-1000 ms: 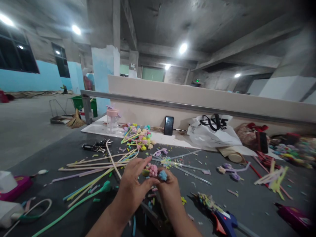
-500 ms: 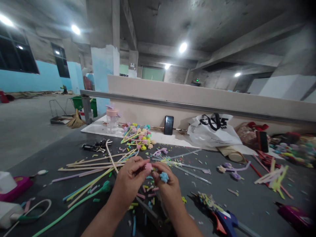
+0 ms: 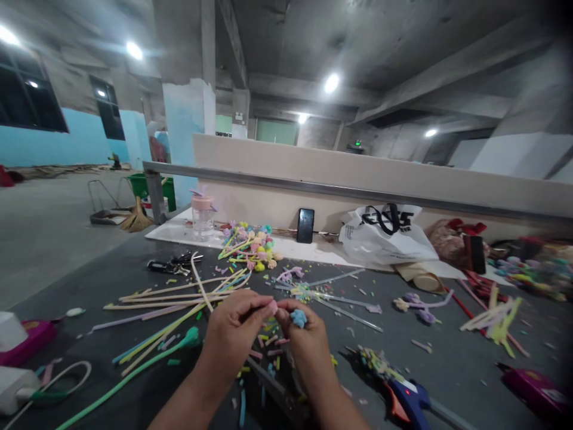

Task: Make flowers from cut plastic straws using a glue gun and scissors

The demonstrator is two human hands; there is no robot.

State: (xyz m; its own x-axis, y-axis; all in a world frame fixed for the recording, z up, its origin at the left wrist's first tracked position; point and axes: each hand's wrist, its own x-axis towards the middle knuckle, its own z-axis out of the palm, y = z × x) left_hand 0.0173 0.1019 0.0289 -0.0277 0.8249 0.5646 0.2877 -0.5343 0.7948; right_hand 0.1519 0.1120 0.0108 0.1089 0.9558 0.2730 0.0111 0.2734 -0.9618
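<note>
My left hand is closed, its thumb and fingertips pinching a small pink flower. Right against it, my right hand is closed too, and a small blue flower sticks out from its curled fingers. The fingertips of both hands meet at the pink piece; whether the blue and pink pieces are joined is hidden. Beneath the hands lie scissors and scattered short cut pieces of coloured stems. To the left, a long green stem with a flower-like end rests on the dark table.
Long pastel stems fan out at left, with a heap of small flowers behind. A blue glue gun lies front right. A phone, a clear bottle and a white bag stand along the back.
The left fingers have closed further over the pink flower, so less of it shows. The blue flower has turned slightly in my right hand. The view has shifted a little.
</note>
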